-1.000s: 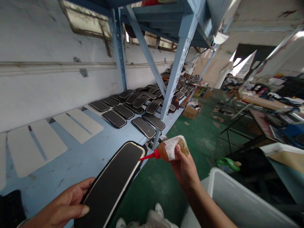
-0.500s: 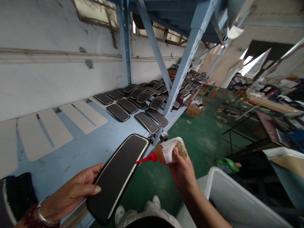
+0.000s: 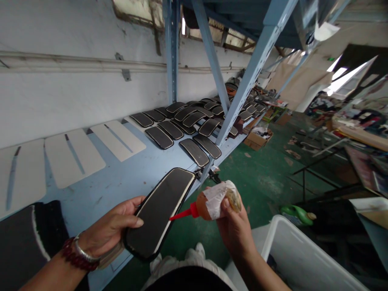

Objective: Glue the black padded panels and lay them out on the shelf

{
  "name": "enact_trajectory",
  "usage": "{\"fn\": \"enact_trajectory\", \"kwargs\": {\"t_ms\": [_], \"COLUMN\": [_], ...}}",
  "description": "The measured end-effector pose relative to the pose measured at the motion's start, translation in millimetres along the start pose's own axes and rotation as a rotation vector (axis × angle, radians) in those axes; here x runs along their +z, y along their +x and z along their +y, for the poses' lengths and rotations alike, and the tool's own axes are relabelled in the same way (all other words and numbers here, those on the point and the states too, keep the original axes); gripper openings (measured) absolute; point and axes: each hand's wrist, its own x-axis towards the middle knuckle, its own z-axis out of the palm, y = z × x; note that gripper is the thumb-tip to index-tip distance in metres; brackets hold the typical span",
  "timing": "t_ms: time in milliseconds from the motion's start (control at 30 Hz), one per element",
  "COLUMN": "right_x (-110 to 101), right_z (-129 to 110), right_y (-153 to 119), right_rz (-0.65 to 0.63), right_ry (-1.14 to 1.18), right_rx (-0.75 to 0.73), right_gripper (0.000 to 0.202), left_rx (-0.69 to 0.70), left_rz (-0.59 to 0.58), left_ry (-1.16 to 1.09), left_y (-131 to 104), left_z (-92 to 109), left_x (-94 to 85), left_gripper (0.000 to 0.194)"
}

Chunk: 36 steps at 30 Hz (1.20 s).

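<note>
My left hand [image 3: 117,226] grips the near left end of a long black padded panel [image 3: 160,214], thumb on its dark face, fingers underneath. A pale line runs round the panel's face just inside its black rim. In my right hand [image 3: 235,224] is a glue bottle [image 3: 209,201] with amber contents, a white wrapping and a red nozzle [image 3: 183,213]. The bottle lies nearly level, its nozzle tip at the pale line along the panel's right edge. Whether liquid is coming out is too small to tell.
Similar black panels [image 3: 159,137] lie in rows on the blue shelf [image 3: 121,178], beside pale flat boards [image 3: 75,155]. Blue rack posts [image 3: 254,74] rise ahead. At my right stand a white bin [image 3: 315,258] and a green jug [image 3: 298,214]. A cardboard box [image 3: 257,139] sits on the floor.
The nozzle tip has slid along the panel's right edge toward me. My view has turned left, so the shelf and rack appear further right; both hands keep their holds.
</note>
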Motion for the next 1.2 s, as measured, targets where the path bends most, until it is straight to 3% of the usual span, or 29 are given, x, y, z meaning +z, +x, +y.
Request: {"fn": "enact_trajectory", "kwargs": {"t_ms": [300, 733, 933, 1067, 1133, 1200], "right_x": [-3.4, -3.9, 0.9, -3.4, -4.9, -4.1], "right_z": [-5.1, -9.5, -15.3, -11.4, -7.3, -3.3], "right_y": [-16.9, -33.6, -2.7, 22.0, 23.8, 21.1], "right_rz": [-0.1, -0.17, -0.084, 0.05, 0.069, 0.032], "right_ry": [-0.007, -0.023, -0.033, -0.021, 0.006, 0.032], "right_rx": [0.034, 0.031, -0.075, -0.164, -0.095, 0.118], "right_gripper": [0.056, 0.072, 0.059, 0.044, 0.04, 0.036], "left_rx": [0.021, 0.034, 0.034, 0.039, 0.068, 0.11], "left_rz": [0.1, 0.166, 0.147, 0.118, 0.128, 0.142], "left_ry": [-0.013, -0.089, -0.104, -0.102, -0.077, -0.053], "left_y": [-0.7, -1.1, -4.6, -6.2, -6.1, -5.3], "left_z": [0.3, -0.1, -2.4, -5.3, -9.1, -14.9], "left_x": [12.7, 15.0, 17.8, 20.1, 21.4, 23.3], "left_gripper": [0.048, 0.045, 0.044, 0.042, 0.042, 0.044]}}
